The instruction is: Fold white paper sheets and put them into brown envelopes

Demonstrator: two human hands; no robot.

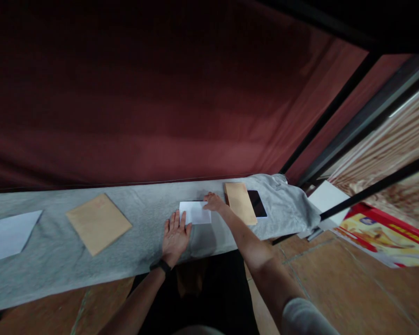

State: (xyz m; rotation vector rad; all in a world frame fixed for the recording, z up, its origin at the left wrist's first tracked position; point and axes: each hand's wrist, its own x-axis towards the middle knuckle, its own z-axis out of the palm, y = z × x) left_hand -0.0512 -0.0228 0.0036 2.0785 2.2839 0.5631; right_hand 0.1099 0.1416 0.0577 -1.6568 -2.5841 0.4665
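Observation:
A small white sheet of paper [195, 214], seemingly folded, lies flat on the grey cloth in front of me. My left hand [176, 235] rests on its left edge with the fingers stretched out, and a dark band circles that wrist. At the sheet's upper right corner is my right hand [213, 202], its fingers partly bent and touching the paper; whether they pinch it is hard to make out. Just right of this hand sits a stack of brown envelopes [240, 202], partly over a dark tablet [257, 204].
The long narrow table is covered with grey cloth [143, 251]. A single brown envelope [98, 223] lies to the left, with white paper [10, 235] farther left. A dark red curtain [143, 116] hangs behind. On the right are black frame bars [330, 111] and a colourful box [387, 237].

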